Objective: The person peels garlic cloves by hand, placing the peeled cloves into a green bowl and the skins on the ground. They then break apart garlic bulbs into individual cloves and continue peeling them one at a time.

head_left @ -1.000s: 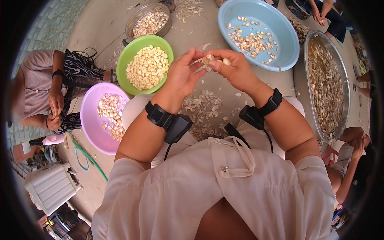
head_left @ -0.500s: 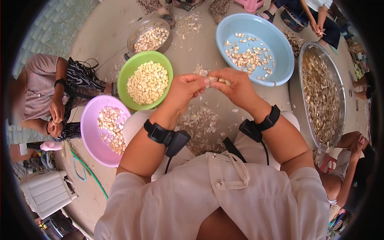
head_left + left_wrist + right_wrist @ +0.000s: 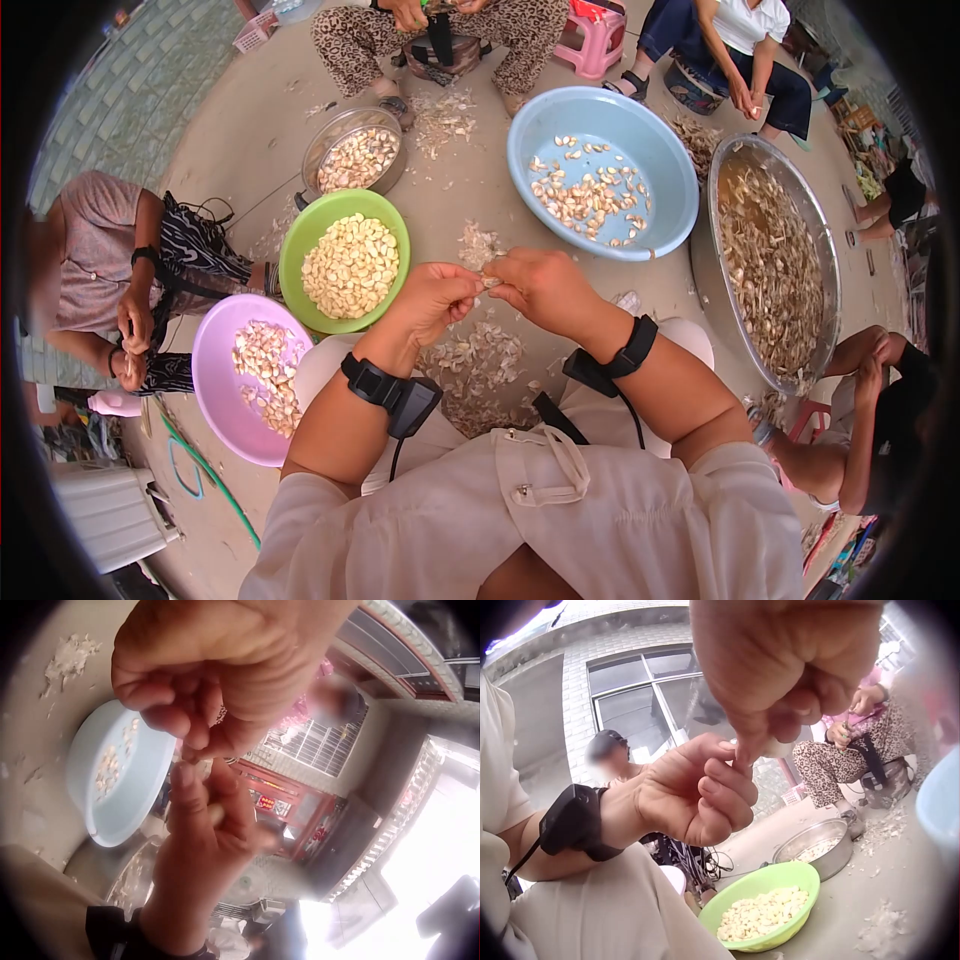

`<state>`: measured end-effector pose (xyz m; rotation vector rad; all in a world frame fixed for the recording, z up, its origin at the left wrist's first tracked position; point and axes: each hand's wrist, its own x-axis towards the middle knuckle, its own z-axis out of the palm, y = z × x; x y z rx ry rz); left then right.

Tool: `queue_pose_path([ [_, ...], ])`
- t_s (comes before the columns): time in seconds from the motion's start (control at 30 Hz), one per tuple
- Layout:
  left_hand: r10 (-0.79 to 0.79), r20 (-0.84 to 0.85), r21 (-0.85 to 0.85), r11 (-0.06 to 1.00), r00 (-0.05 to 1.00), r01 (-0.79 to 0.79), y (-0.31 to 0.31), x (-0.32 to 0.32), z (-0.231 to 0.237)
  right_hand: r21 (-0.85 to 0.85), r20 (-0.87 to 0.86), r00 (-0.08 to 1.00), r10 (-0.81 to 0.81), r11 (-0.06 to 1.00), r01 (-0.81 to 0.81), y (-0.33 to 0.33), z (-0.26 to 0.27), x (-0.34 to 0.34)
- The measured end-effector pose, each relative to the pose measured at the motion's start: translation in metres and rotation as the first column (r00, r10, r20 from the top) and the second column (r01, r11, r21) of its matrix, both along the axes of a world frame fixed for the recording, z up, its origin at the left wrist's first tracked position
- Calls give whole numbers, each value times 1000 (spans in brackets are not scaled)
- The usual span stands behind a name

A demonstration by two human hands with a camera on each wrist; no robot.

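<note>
In the head view my left hand [image 3: 432, 302] and right hand [image 3: 548, 292] meet fingertip to fingertip above the floor. Between them they pinch a small garlic clove [image 3: 489, 282], mostly covered by the fingers. A pale peeled clove [image 3: 217, 814] is tucked inside the curled fingers of my right hand, as the left wrist view shows. Left of my hands stands a green basin [image 3: 402, 285] of peeled cloves. Garlic skins [image 3: 480, 355] lie scattered on the floor below, between my knees.
A purple basin [image 3: 215, 400] and a metal pan [image 3: 395, 175] hold unpeeled cloves on the left. A blue basin [image 3: 655, 150] with cloves stands ahead right, beside a large metal tub [image 3: 700, 250] of garlic in water. Several people sit around.
The head view has tilted up, so basins and hands appear lower. My left fingers, spread one second ago, have closed to a pinch at the clove, and the hands have come together.
</note>
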<state>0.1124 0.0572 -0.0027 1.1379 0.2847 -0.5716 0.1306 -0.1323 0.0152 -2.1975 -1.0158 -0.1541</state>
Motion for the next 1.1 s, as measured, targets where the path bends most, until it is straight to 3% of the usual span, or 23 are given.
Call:
queue_pose_path([
  [0.27, 8, -25, -20, 1000, 1000, -8, -3, -1, 0, 33, 63, 998, 15, 999, -17, 2, -7, -1],
  [0.37, 29, -16, -33, 999, 999, -29, -3, 2, 0, 14, -3, 1000, -23, 1000, 23, 2, -4, -2],
  [0.47, 50, -26, -95, 994, 998, -53, -5, -1, -7, 194, -157, 988, 1, 981, 30, 3, -13, 3],
  [0.57, 93, 10, -212, 973, 996, -89, -7, 3, -6, 350, -567, 814, 123, 931, 103, 2, -13, 9],
  [0.67, 120, 65, -328, 940, 991, -92, -12, 3, -5, 563, -721, 612, 324, 789, 245, 6, -21, 11],
  [0.77, 112, 137, -383, 922, 984, -52, -14, 4, -9, 551, -821, 401, 406, 746, 373, 4, -13, 9],
  [0.97, 49, 307, -424, 901, 951, 90, -17, 4, -8, 677, -730, 384, 566, 519, 522, 9, -13, 7],
  [1.03, 53, 332, -455, 883, 942, 111, -15, 4, -5, 667, -736, 352, 578, 533, 520, 6, -13, 8],
  [1.1, 109, 273, -346, 938, 956, -8, -15, 3, 2, 669, -740, 364, 566, 561, 487, 6, -11, 11],
])
